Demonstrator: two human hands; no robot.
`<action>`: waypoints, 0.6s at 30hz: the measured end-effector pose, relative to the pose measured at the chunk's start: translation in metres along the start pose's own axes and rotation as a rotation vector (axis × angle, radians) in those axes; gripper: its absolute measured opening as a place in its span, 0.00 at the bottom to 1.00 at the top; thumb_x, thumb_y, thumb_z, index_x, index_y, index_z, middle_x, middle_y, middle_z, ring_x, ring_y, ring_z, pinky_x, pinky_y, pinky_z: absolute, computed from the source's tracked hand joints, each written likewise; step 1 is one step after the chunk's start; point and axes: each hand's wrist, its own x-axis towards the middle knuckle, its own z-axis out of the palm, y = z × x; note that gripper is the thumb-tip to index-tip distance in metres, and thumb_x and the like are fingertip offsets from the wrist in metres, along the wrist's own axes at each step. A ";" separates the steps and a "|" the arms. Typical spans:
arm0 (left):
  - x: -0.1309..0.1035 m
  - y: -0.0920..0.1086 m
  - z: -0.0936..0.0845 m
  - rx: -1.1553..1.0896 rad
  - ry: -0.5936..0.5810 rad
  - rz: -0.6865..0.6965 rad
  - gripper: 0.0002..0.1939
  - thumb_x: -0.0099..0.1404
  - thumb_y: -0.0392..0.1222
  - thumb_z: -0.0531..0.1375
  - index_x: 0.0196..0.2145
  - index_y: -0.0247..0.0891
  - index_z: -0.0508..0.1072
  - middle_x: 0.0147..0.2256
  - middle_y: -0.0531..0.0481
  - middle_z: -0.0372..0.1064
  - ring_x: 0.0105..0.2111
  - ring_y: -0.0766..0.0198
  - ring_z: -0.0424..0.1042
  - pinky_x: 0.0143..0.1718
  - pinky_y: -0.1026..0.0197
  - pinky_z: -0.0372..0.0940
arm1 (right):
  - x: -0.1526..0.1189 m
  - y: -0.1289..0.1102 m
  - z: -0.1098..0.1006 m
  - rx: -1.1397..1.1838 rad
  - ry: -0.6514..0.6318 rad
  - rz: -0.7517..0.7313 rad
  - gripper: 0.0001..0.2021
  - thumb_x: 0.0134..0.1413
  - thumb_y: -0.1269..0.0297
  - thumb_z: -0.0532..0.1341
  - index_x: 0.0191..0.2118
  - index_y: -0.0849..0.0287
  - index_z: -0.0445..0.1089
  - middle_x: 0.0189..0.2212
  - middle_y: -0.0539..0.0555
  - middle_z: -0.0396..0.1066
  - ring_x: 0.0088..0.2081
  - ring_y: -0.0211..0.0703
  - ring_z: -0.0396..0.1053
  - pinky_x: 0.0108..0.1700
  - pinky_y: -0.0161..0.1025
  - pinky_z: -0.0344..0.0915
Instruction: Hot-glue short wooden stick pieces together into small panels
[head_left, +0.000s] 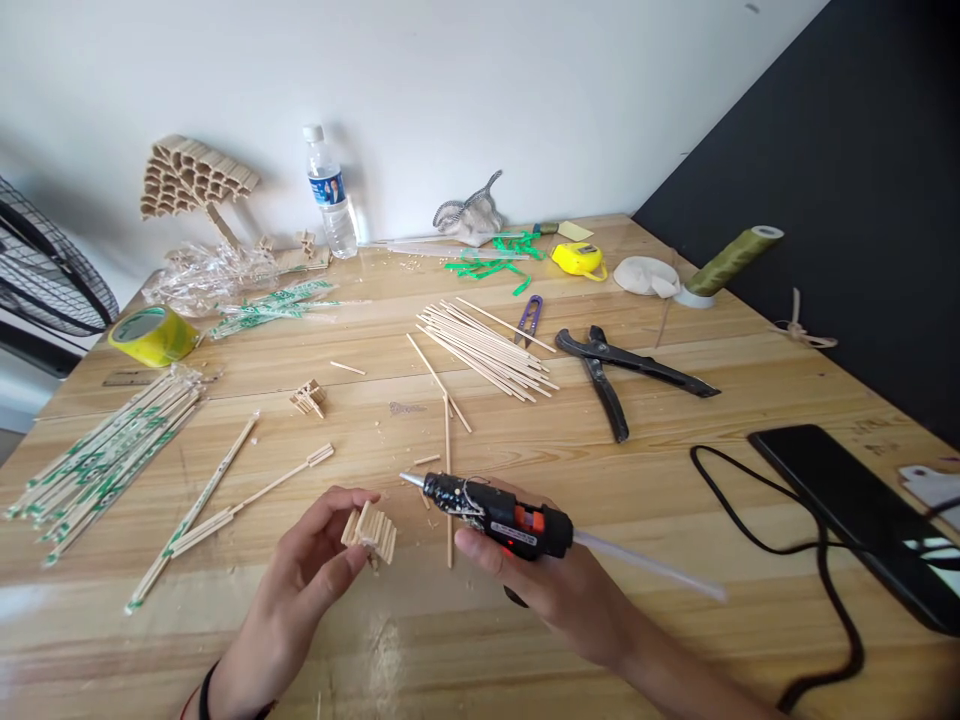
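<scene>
Between the thumb and fingers of my left hand (307, 570) is a small block of short wooden sticks (373, 532) joined side by side. My right hand (555, 590) is wrapped round a black hot glue gun (495, 515), its metal nozzle pointing left just above the stick block, apart from it. A clear glue stick (652, 567) juts from the gun's back, and a small red light glows on its side. Past the hands, single thin sticks (448, 480) lie on the table. A second small stick piece (308, 398) sits farther back.
Loose sticks (487, 350), purple thread snips (529, 320) and a black cutter (607, 365) lie mid-table. Wrapped chopsticks (112, 460) and yellow tape (154, 336) are left. A stick model (196, 180) and bottle (330, 195) stand behind. A black cord (832, 590) runs right.
</scene>
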 end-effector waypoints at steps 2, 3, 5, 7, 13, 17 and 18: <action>0.000 0.003 0.001 -0.058 -0.004 -0.026 0.24 0.66 0.55 0.69 0.54 0.40 0.79 0.53 0.39 0.76 0.52 0.47 0.73 0.46 0.57 0.70 | -0.002 0.001 0.001 -0.001 -0.053 0.036 0.16 0.65 0.50 0.65 0.31 0.54 0.67 0.26 0.48 0.65 0.30 0.43 0.65 0.33 0.37 0.66; 0.001 0.004 0.001 -0.075 0.000 -0.034 0.24 0.65 0.55 0.70 0.54 0.40 0.79 0.54 0.38 0.76 0.53 0.45 0.73 0.48 0.56 0.70 | -0.003 0.002 0.001 0.001 -0.072 0.039 0.16 0.64 0.50 0.65 0.31 0.54 0.68 0.26 0.48 0.64 0.30 0.42 0.64 0.33 0.37 0.66; 0.001 0.005 0.001 -0.102 0.006 -0.053 0.25 0.64 0.54 0.71 0.54 0.40 0.80 0.52 0.39 0.77 0.53 0.46 0.73 0.49 0.56 0.69 | -0.005 0.005 0.002 0.006 -0.097 0.023 0.15 0.62 0.51 0.67 0.31 0.55 0.69 0.27 0.48 0.65 0.30 0.42 0.65 0.33 0.36 0.66; 0.002 0.005 0.001 -0.142 -0.001 -0.076 0.24 0.63 0.54 0.72 0.53 0.40 0.80 0.48 0.41 0.79 0.48 0.49 0.74 0.46 0.57 0.68 | -0.007 0.008 0.002 0.002 -0.093 -0.009 0.13 0.62 0.52 0.67 0.33 0.55 0.72 0.28 0.48 0.67 0.31 0.42 0.67 0.35 0.36 0.68; 0.002 0.005 0.000 -0.212 -0.022 -0.083 0.22 0.63 0.53 0.72 0.51 0.40 0.80 0.42 0.43 0.78 0.42 0.54 0.73 0.42 0.59 0.66 | -0.009 0.010 0.002 -0.030 -0.117 -0.086 0.12 0.65 0.52 0.65 0.39 0.54 0.79 0.31 0.54 0.76 0.34 0.49 0.74 0.39 0.40 0.73; 0.002 0.007 0.001 -0.233 -0.056 -0.085 0.22 0.63 0.53 0.72 0.51 0.40 0.80 0.46 0.41 0.77 0.45 0.51 0.73 0.45 0.56 0.68 | -0.009 0.010 0.002 -0.072 -0.114 -0.107 0.12 0.65 0.52 0.65 0.38 0.53 0.80 0.29 0.54 0.77 0.32 0.49 0.74 0.37 0.41 0.74; 0.002 0.007 0.001 -0.248 -0.066 -0.088 0.22 0.63 0.53 0.72 0.51 0.41 0.80 0.46 0.41 0.77 0.46 0.51 0.73 0.45 0.56 0.68 | -0.009 0.010 0.002 -0.074 -0.116 -0.104 0.12 0.65 0.51 0.65 0.36 0.53 0.79 0.28 0.53 0.76 0.31 0.49 0.73 0.36 0.41 0.73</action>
